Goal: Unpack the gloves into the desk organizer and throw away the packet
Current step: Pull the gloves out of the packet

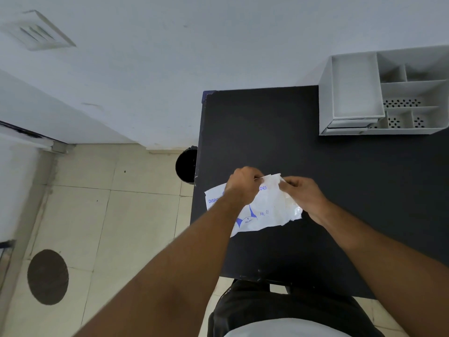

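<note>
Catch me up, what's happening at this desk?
A person stands at a black desk, working on a white glove packet with blue print. The left hand and right hand both pinch its far edge, apparently to pull it open. No gloves are out yet. The white organizer sits at the desk's far right corner, and its visible compartments look empty. A black bin stands on the floor by the desk's left edge.
</note>
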